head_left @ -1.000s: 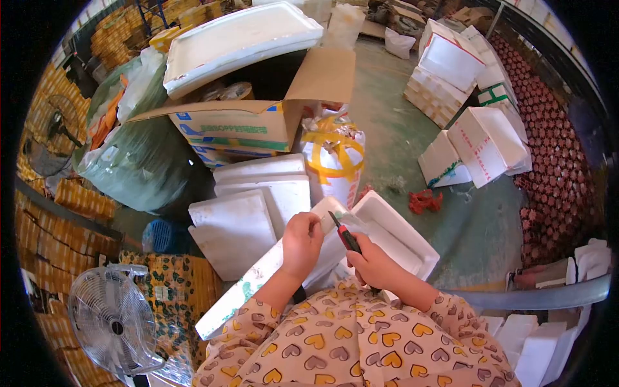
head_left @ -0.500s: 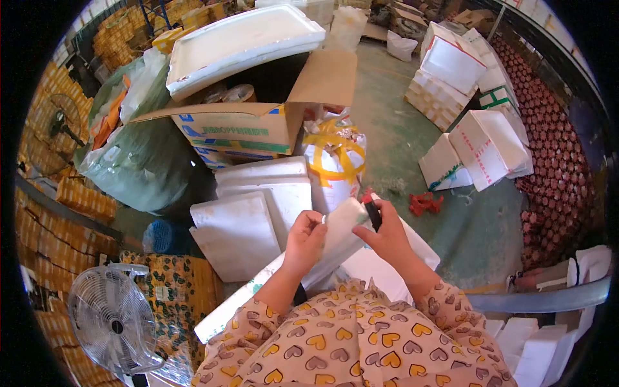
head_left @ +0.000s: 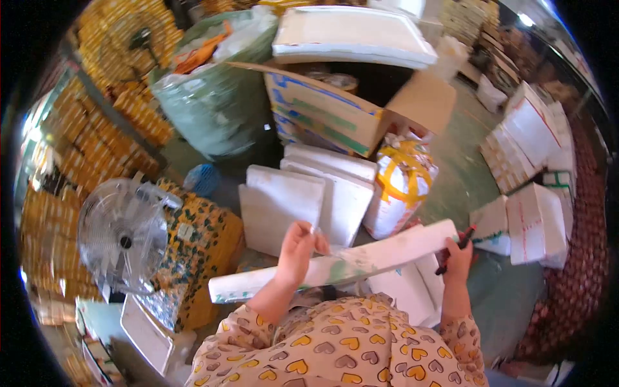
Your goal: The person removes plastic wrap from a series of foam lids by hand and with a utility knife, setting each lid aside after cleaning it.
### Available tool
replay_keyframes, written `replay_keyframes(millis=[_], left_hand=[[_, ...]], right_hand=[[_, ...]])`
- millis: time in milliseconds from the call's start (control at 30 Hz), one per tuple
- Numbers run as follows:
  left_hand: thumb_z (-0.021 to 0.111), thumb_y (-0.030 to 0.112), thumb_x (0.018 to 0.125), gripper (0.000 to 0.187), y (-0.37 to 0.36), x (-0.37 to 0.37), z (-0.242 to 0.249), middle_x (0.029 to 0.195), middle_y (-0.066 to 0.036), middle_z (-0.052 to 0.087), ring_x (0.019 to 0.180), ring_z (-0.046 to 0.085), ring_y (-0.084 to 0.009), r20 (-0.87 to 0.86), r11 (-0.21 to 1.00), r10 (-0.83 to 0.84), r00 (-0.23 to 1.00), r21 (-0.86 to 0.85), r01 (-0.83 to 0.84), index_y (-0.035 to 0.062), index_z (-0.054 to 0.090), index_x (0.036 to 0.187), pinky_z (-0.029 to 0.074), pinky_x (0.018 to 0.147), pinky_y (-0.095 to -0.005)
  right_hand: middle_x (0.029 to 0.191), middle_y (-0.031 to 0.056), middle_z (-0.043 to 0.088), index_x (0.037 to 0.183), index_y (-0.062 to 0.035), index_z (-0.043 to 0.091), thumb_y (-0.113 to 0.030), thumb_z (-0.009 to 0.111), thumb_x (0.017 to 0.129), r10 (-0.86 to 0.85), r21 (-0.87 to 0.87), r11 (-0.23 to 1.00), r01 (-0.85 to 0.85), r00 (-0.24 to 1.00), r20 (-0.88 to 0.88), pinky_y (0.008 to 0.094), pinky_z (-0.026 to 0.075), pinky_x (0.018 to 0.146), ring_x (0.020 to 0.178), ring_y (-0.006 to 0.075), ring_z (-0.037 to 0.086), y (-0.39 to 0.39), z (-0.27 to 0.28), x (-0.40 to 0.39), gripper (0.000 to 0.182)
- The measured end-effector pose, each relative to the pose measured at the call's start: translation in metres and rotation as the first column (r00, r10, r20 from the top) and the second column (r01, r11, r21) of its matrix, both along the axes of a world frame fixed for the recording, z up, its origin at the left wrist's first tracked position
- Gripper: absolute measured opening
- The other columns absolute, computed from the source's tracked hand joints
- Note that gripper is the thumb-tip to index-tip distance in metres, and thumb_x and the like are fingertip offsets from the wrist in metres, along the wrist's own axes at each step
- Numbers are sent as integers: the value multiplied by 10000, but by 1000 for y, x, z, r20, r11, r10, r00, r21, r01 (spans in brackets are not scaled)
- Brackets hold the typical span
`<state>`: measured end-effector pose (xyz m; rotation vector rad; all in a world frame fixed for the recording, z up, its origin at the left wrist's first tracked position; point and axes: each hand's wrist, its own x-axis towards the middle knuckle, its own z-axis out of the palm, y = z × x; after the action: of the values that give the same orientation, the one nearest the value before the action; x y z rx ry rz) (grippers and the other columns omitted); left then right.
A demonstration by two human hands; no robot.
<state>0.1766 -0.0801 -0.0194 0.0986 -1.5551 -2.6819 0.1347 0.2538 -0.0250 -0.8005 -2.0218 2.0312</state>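
Observation:
A long white foam piece (head_left: pixel 400 248) with green marks lies across in front of my body. My left hand (head_left: pixel 298 251) is over its left half, fingers pinched on a thin strip of clear film (head_left: pixel 338 256). At the right end of the foam, my right hand (head_left: pixel 458 259) is closed round a black and red tool (head_left: pixel 454 250). More white foam (head_left: pixel 403 293) lies below the long piece.
White foam panels (head_left: pixel 282 209) lean ahead, beside a yellow-taped white sack (head_left: pixel 400 180). Behind them stand an open cardboard box (head_left: pixel 322 113) and a green bag (head_left: pixel 216 106). A fan (head_left: pixel 122 238) stands left; foam boxes (head_left: pixel 535 222) are at the right.
The view has turned left. My hands have moved farther apart, with the right hand and tool now at the foam's right end, and the foam lies flatter across the view.

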Motion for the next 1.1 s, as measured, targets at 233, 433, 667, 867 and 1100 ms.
replay_keyframes(millis=[233,433,667,867,1100], left_hand=[[439,190,844,214,-12,-1,-25,870,-175,607,819,581,-343,348,513,-133,928,-777,365,34,510,971,437,732,-414],[431,100,809,250,11,15,-32,1026,-134,570,975,544,-242,271,533,-447,852,-685,497,28,531,1027,402,881,-324],[615,327,822,791,27,14,-20,1357,-109,307,1236,349,-217,76,800,-591,803,-69,596,88,127,1397,293,997,-398],[573,267,840,489,45,12,-23,943,-86,557,857,500,-139,23,704,-544,839,-532,471,12,415,1226,415,770,-276],[552,294,838,350,48,13,-38,701,-101,596,616,579,-193,397,725,-225,890,-542,425,-20,477,972,445,528,-333]], right_hand=[[983,62,523,1168,0,444,-132,604,809,154,338,937,-90,974,-166,228,415,690,808,126,498,21,-10,-8,415],[856,43,486,1120,11,462,-65,509,772,546,616,699,-363,827,-132,255,404,693,743,124,446,-22,66,17,359],[858,62,496,996,-33,371,3,496,818,642,212,745,-632,595,-483,262,452,687,732,131,516,-126,52,17,221],[888,145,566,1019,5,440,-127,557,801,780,390,619,-681,589,-210,353,414,782,838,270,549,-132,6,43,281],[1008,178,553,1028,-10,478,-296,638,710,931,767,13,-642,287,225,477,364,861,986,342,511,-94,54,50,457]])
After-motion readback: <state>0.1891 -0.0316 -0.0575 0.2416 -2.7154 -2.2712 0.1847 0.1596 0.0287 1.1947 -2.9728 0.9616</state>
